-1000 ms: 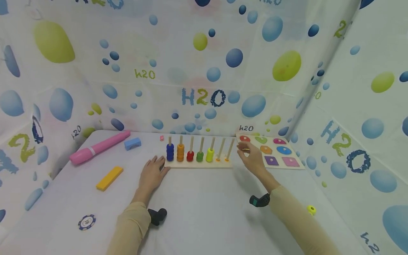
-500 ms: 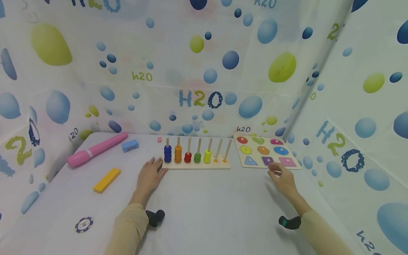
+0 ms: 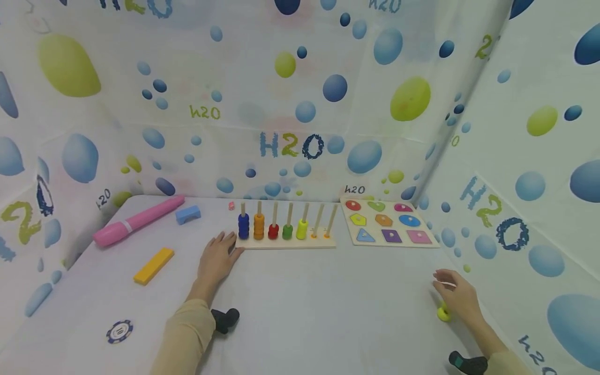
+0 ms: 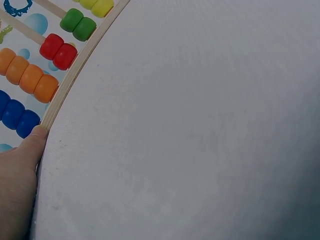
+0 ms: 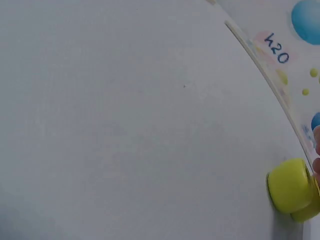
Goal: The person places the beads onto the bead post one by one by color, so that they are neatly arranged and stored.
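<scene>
- Since the earlier frames my right hand [image 3: 457, 298] has pulled back from the shape puzzle board [image 3: 388, 223] to the table's near right edge, next to the yellow bead [image 3: 443, 313]. Left hand hasn't moved.
- Right hand: fingers loosely bent over the yellow bead, touching it at the side; I can't tell if it's actually pinched. In the right wrist view the bead [image 5: 292, 186] lies on the white table [image 5: 125, 125] with a fingertip at the frame edge against it.
- Bead sits close to the right wall, well apart from the bead rack [image 3: 285, 229].
- Left hand [image 3: 215, 258]: flat, fingers straight, resting on the table, fingertips against the rack's left corner. Left wrist view shows the thumb [image 4: 20, 175] touching the wooden base edge [image 4: 75, 70] by the blue beads [image 4: 15, 112].
- Rack: seven upright pegs, with blue, orange, red, green and yellow stacks on the left five.
- Puzzle board just right of the rack, pieces seated.
- Further left: pink marker [image 3: 136, 221], blue block [image 3: 188, 213], yellow bar [image 3: 153, 265], poker chip [image 3: 119, 330] near the front edge.
- Tiny pink piece [image 3: 231, 206] behind the rack.
</scene>
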Demonstrator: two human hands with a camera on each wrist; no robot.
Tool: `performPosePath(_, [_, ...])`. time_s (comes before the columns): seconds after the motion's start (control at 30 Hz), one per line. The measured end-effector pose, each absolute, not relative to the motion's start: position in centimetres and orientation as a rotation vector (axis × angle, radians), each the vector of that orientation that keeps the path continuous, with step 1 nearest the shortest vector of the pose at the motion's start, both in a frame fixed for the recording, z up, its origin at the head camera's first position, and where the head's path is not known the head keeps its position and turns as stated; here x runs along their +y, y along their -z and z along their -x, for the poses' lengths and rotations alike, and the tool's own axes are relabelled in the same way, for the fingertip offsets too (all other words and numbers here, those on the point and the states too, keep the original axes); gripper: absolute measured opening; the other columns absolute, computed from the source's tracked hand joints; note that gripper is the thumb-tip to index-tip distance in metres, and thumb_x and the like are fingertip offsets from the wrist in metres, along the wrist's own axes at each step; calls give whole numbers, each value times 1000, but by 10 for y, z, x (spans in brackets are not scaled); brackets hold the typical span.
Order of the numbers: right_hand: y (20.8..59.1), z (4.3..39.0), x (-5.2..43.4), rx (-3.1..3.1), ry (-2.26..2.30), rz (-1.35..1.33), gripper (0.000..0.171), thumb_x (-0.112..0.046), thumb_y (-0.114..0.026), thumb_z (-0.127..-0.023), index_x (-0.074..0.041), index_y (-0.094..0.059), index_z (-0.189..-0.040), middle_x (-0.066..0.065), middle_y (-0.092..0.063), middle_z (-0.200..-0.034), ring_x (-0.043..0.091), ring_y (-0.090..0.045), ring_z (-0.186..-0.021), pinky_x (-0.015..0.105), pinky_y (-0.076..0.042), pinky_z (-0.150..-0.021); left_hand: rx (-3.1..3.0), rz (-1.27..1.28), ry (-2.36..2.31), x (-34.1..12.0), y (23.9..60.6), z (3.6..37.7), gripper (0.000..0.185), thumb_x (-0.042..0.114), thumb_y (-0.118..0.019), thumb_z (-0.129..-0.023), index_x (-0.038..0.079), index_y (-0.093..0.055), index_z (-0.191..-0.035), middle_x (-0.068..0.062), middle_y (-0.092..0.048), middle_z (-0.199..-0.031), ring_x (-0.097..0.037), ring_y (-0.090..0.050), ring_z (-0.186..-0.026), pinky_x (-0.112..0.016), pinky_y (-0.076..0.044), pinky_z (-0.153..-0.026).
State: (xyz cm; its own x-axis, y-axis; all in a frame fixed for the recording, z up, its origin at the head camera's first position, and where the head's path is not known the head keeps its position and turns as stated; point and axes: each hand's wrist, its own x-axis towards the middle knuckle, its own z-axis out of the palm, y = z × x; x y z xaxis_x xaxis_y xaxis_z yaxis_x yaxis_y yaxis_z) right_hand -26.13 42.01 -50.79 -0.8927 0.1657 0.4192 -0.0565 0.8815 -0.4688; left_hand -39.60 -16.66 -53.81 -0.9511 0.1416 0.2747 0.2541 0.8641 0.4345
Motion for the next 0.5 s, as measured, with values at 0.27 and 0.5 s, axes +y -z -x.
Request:
performPosePath(0.27, [516, 239, 428, -2638, -709, 114, 32, -22, -62, -93, -2, -57, -117, 16, -67, -107, 32, -62, -99, 10, -50, -72, -2823, 290, 708, -166, 539, 396, 58, 38, -53, -96, -1, -45, -138, -18, -43, -142, -39, -25, -137, -51, -13, -114])
performPosePath(0.5, [516, 221, 431, -2744, -748, 132, 35, 0, -50, -92, -3, -51, -126, 16, -64, -115, 33, -57, -108, 23, -53, -80, -2796, 295, 700, -167, 538, 394, 57, 36, -54, -96, -2, -46, -136, -19, -45, -140, -40, -27, -136, -51, -15, -114])
